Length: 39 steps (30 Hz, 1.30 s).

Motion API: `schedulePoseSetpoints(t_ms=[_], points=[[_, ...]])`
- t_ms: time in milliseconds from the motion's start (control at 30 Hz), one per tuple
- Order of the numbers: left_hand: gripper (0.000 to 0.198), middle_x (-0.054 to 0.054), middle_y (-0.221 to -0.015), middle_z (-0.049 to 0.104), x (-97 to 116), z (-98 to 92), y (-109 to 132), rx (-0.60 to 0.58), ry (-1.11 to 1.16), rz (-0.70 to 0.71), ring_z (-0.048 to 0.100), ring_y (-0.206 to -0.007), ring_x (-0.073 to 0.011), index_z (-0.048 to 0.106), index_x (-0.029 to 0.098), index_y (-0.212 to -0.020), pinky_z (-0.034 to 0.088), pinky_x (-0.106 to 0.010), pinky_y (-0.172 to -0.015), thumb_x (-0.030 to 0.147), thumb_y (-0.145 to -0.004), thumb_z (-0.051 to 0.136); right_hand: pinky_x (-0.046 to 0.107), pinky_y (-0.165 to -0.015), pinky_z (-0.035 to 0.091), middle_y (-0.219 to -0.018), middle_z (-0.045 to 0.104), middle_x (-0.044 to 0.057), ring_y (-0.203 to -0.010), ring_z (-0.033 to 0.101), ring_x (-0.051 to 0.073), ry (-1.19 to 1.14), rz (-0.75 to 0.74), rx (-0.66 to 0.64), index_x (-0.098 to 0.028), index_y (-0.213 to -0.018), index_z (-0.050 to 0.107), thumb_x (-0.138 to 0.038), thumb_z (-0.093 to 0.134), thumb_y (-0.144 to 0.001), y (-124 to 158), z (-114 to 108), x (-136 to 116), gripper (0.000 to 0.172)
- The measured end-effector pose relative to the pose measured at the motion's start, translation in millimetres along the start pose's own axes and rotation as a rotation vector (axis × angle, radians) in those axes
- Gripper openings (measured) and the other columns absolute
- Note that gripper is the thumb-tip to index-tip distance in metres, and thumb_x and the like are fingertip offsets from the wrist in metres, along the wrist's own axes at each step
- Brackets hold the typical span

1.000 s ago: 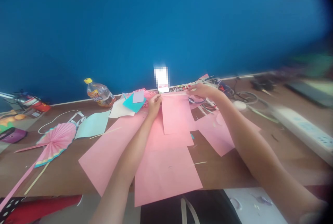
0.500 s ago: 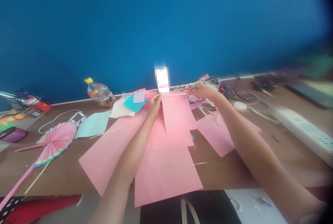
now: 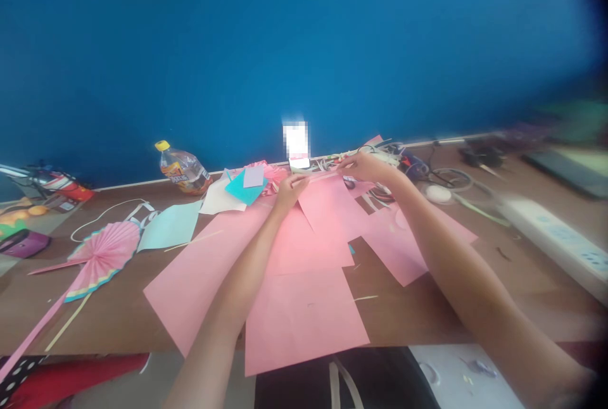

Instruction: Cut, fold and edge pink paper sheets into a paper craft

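Around the middle of the frame, I see the left hand [image 3: 291,190] and right hand [image 3: 361,167] pinching a pink paper [image 3: 329,201] by its far edge.

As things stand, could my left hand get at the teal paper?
Probably yes: the teal paper lies near your left hand, mostly uncovered. That hand seems to be holding the pink sheet by its far edge, though, and a lilac square covers part of the paper.
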<state>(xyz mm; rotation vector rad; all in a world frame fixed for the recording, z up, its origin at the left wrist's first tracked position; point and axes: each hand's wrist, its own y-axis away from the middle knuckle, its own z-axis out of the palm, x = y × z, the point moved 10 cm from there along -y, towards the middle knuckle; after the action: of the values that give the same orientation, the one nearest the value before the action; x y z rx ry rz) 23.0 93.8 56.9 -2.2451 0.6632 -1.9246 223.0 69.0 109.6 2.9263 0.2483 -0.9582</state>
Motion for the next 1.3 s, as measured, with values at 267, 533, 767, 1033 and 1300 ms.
schedulePoseSetpoints(t_ms=[267,533,767,1033,1300], points=[[0.028,-0.006,-0.084,0.068,-9.0,-6.3,0.2,0.049,0.002,-0.010,0.059,-0.081,-0.0182,0.072,0.014,-0.084,0.042,-0.029,-0.076,0.040,-0.079,0.061,0.024,-0.058,0.037,-0.070,0.064,0.002,-0.056,0.050,0.012,-0.009,-0.067,0.042,-0.020,-0.110,0.066,-0.038,0.059,-0.078,-3.3,1.0,-7.4,0.038],[0.029,-0.005,-0.081,0.067,-14.1,-4.8,0.8,0.049,0.044,-0.053,0.057,-0.079,-0.0168,0.072,0.014,-0.082,0.041,-0.027,-0.074,0.041,-0.076,0.063,0.024,-0.060,0.037,-0.080,0.067,0.005,-0.062,0.053,0.014,0.039,-0.038,0.068,-0.017,-0.103,0.069,-0.040,0.061,-0.075,-3.7,-7.7,-0.8,0.037],[0.034,-0.006,-0.086,0.068,-13.4,-0.6,1.6,0.001,0.072,-0.064,0.058,-0.083,-0.0173,0.073,0.014,-0.088,0.042,-0.028,-0.077,0.044,-0.076,0.065,0.026,-0.059,0.035,-0.071,0.064,0.003,-0.062,0.050,0.015,0.045,-0.138,0.097,-0.017,-0.092,0.074,-0.048,0.057,-0.075,-2.7,-13.4,-2.6,0.039],[0.037,-0.007,-0.091,0.069,-14.8,3.0,2.3,-0.042,0.078,-0.077,0.059,-0.086,-0.0179,0.072,0.012,-0.092,0.042,-0.026,-0.077,0.045,-0.077,0.063,0.026,-0.056,0.034,-0.067,0.063,0.003,-0.058,0.046,0.013,0.026,-0.187,0.097,-0.016,-0.084,0.074,-0.050,0.055,-0.076,-8.8,-13.1,5.3,0.040],[0.035,-0.006,-0.088,0.068,-14.3,5.6,3.6,-0.048,0.110,-0.090,0.057,-0.081,-0.0160,0.072,0.013,-0.090,0.041,-0.025,-0.074,0.044,-0.076,0.064,0.027,-0.054,0.029,-0.061,0.055,0.001,-0.054,0.037,0.012,0.004,-0.191,0.079,-0.016,-0.080,0.073,-0.055,0.056,-0.075,-12.8,-10.9,10.8,0.043]])
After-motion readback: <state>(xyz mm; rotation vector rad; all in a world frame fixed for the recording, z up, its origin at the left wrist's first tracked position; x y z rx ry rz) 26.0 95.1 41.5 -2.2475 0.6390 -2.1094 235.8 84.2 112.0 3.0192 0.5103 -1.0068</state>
